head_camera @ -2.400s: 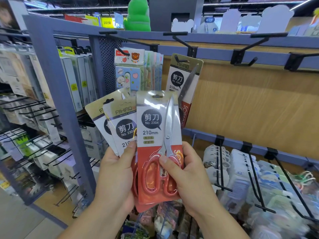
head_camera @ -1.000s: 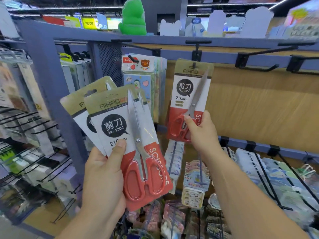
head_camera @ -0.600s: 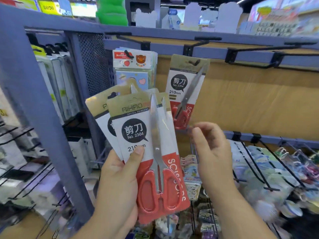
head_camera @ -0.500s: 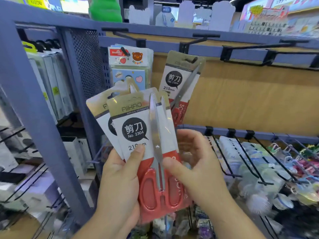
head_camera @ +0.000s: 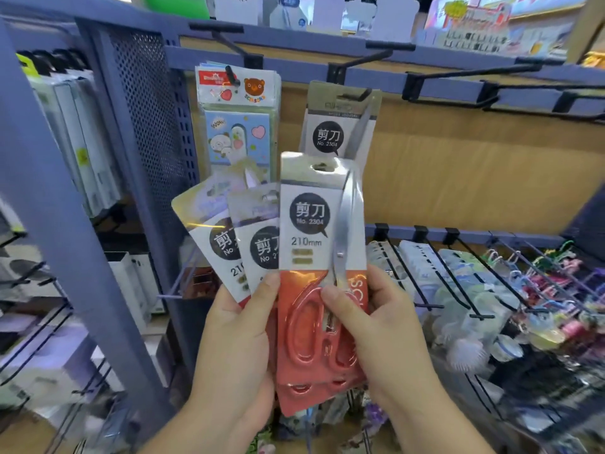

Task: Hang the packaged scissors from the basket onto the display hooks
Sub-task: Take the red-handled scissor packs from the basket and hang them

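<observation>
Below the hung pack [head_camera: 337,126] of scissors, which dangles from a black hook [head_camera: 360,93] on the blue rail [head_camera: 294,65], the front pack [head_camera: 322,244] is held upright. Its card has a dull gold header with a hang slot and a white middle. A black speech bubble there reads No. 2304, with 210mm under it, and the card's foot is red. Steel blades run up the card's right side under clear plastic, and the red handles sit low on the red part. The right hand [head_camera: 383,329] pinches this pack, thumb on the handles and fingers curled behind the card's edge. The left hand [head_camera: 242,348] grips the fanned packs [head_camera: 242,244], two more of the same kind. They spread down and to the left of the hung pack, with the thumb pressed on their fronts. Just left of the hung pack hangs a cartoon-printed pack [head_camera: 239,126].
</observation>
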{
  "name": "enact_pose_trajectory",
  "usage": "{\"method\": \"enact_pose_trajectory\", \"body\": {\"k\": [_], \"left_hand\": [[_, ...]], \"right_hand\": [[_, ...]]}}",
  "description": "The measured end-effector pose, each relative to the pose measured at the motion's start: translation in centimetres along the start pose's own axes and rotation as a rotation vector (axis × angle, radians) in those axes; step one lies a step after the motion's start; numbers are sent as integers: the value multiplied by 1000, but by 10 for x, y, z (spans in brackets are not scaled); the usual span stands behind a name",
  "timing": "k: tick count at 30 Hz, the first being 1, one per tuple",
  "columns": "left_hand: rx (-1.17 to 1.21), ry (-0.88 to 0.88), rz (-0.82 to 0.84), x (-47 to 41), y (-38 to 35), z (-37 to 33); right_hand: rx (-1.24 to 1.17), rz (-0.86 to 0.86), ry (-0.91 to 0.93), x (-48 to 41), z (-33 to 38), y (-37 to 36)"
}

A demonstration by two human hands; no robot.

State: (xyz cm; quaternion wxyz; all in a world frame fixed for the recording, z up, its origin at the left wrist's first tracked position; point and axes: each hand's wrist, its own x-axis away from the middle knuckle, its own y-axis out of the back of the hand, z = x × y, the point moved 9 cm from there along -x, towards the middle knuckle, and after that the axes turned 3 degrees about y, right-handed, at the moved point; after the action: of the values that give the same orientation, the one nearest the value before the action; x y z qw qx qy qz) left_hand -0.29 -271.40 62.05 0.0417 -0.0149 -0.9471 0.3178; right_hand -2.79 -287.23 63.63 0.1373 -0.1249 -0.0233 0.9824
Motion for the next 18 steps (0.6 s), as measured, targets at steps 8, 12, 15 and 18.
{"method": "enact_pose_trajectory", "body": {"k": [8, 12, 15, 18], "left_hand": [[-46, -69, -87, -3, 21, -14], [-89, -145, -127, -8, 30, -25], [-120, -188, -130, -13, 35, -37], [-142, -216, -144, -19, 43, -45]], "right_hand": [[-73, 41, -30, 1, -4, -11], [-26, 89, 18, 1, 5, -7], [-5, 85, 74, -2, 19, -1], [-18, 10, 152, -12, 35, 9]]}}
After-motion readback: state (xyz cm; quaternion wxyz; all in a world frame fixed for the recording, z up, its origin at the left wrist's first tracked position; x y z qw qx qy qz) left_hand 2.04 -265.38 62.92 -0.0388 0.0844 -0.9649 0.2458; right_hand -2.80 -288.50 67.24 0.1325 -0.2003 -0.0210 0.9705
